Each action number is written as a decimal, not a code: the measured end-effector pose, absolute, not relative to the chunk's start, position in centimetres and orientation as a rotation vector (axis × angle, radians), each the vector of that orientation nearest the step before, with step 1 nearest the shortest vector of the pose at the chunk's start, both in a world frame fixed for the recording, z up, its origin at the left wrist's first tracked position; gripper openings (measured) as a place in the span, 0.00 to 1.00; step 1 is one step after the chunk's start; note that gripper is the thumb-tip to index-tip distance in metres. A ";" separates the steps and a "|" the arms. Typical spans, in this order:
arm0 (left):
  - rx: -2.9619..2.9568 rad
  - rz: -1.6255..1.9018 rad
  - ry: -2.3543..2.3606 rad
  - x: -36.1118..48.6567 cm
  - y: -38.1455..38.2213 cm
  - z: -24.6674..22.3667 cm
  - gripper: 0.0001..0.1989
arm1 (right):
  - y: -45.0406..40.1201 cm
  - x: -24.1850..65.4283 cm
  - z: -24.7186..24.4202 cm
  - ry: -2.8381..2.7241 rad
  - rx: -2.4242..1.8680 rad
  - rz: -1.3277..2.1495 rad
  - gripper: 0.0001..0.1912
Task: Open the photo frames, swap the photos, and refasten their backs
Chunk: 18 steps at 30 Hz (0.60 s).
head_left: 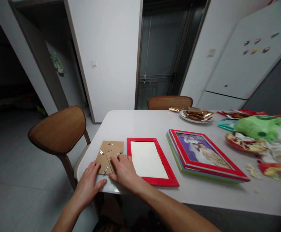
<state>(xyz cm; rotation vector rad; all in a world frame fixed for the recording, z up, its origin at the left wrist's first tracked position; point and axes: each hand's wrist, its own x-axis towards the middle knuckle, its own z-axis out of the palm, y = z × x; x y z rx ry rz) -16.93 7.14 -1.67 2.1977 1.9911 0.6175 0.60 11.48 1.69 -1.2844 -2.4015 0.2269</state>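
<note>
A brown picture frame backing board (109,149) with several metal clips lies flat at the table's near left corner. My left hand (88,180) rests at the board's lower left edge, fingers stretched out. Across the board's right side lies my right hand (123,169), its fingers spread and partly covering the board's stand flap. Just right of the board is a red picture frame (166,164), flat on the table, with a plain off-white sheet (148,159) inside it. Neither hand grips anything that I can see.
To the right, a stack of picture frames (210,154) has a red one with a photo on top. Behind it stands a plate (198,121) of wrapped snacks. Pomegranate pieces (247,143) and a green wipes pack (263,125) lie farther right. Wooden chairs (60,129) stand around the table (135,120).
</note>
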 end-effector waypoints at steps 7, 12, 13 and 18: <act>2.319 0.872 1.907 -16.2 7.6 -0.1 0.25 | 11.8 1.8 3.8 -2.138 -1.073 0.436 0.28; 2.384 1.051 1.771 -12.2 8.1 2.4 0.26 | 11.2 6.0 6.6 -2.084 -1.031 0.317 0.24; 2.373 1.044 1.736 -11.0 8.2 2.6 0.25 | 11.1 7.2 6.7 -2.084 -1.060 0.307 0.23; 2.327 0.909 1.575 -5.3 9.4 1.5 0.25 | 11.2 12.7 4.9 -2.072 -1.273 0.325 0.22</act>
